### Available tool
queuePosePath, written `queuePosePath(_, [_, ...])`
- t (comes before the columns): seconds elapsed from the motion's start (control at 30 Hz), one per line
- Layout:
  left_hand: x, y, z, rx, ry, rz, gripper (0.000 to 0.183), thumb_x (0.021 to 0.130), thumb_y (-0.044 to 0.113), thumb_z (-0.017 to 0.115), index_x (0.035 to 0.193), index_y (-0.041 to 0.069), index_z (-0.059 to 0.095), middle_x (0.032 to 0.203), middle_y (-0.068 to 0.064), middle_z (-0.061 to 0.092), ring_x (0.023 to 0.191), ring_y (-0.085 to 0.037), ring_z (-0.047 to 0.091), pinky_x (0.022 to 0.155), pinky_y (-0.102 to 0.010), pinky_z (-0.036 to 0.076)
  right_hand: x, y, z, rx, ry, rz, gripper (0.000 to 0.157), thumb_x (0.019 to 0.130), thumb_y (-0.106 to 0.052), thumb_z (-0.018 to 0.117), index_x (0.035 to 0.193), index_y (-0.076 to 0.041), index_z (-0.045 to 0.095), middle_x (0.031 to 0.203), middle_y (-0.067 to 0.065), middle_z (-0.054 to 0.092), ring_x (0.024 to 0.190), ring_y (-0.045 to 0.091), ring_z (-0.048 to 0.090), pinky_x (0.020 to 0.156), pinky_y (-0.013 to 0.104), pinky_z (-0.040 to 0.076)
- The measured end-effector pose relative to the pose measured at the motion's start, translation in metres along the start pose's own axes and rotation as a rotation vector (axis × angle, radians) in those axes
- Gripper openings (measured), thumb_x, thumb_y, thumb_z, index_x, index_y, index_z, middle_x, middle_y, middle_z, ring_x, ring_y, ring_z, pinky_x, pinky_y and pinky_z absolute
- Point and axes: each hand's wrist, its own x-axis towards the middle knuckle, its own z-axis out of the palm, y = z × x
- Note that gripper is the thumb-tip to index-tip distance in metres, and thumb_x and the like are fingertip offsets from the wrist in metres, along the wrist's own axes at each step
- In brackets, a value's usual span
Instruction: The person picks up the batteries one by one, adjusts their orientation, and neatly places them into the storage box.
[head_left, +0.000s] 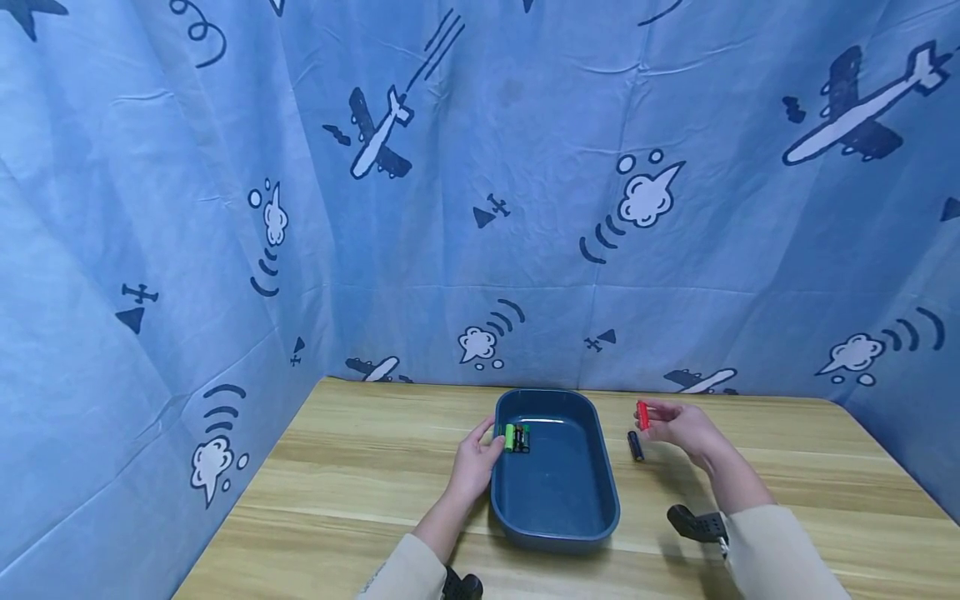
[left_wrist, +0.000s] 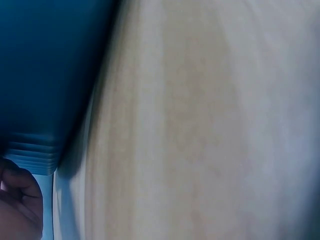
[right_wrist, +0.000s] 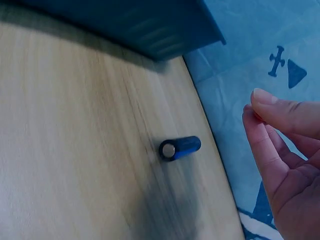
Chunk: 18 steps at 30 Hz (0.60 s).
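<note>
A dark blue plastic bin (head_left: 555, 492) sits on the wooden table, its outer wall (left_wrist: 45, 65) filling the upper left of the left wrist view. My left hand (head_left: 474, 462) grips the bin's left rim, thumb over the edge. Inside the bin, near that thumb, several batteries (head_left: 517, 438) stand side by side, one bright green. Right of the bin, my right hand (head_left: 686, 429) pinches a red battery (head_left: 642, 415) between thumb and fingers, above the table. In the right wrist view, the fingers mostly hide it. Below that hand a dark blue battery (right_wrist: 181, 148) lies on the table.
The wooden table (head_left: 375, 467) reaches back to a blue curtain (head_left: 450, 250) printed with planes and clouds, which also hangs along the left side. Black wrist-worn devices (head_left: 697, 525) are strapped at both sleeves.
</note>
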Motion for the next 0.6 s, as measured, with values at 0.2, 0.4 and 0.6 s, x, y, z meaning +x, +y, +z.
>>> queuePosePath(0.2, [-0.016, 0.027, 0.0, 0.023, -0.007, 0.005, 0.048, 0.094, 0.012, 0.052, 0.137, -0.004, 0.039, 0.08, -0.032, 0.062, 0.077, -0.044, 0.062, 0.07, -0.046, 0.054, 0.001, -0.008, 0.004, 0.037, -0.013, -0.003, 0.068, 0.077, 0.003, 0.07, 0.135, 0.01, 0.036, 0.125, 0.028, 0.051, 0.098, 0.02, 0.062, 0.082, 0.031, 0.051])
queuePosePath(0.4, [-0.019, 0.03, -0.001, 0.026, -0.008, 0.009, 0.048, 0.094, 0.013, 0.053, 0.137, -0.005, 0.039, 0.08, -0.032, 0.062, 0.078, -0.044, 0.062, 0.071, -0.046, 0.054, 0.0, -0.016, 0.007, 0.041, -0.037, -0.017, 0.07, 0.078, -0.002, 0.072, 0.136, 0.012, 0.034, 0.127, 0.03, 0.049, 0.102, 0.023, 0.06, 0.085, 0.035, 0.05])
queuePosePath(0.6, [-0.008, 0.013, -0.001, 0.008, 0.002, 0.009, 0.048, 0.093, 0.013, 0.054, 0.137, -0.002, 0.041, 0.079, -0.029, 0.064, 0.075, -0.039, 0.064, 0.068, -0.042, 0.055, 0.001, -0.024, 0.009, 0.022, -0.051, -0.019, 0.071, 0.078, -0.005, 0.072, 0.136, 0.01, 0.035, 0.127, 0.029, 0.049, 0.103, 0.024, 0.059, 0.087, 0.036, 0.049])
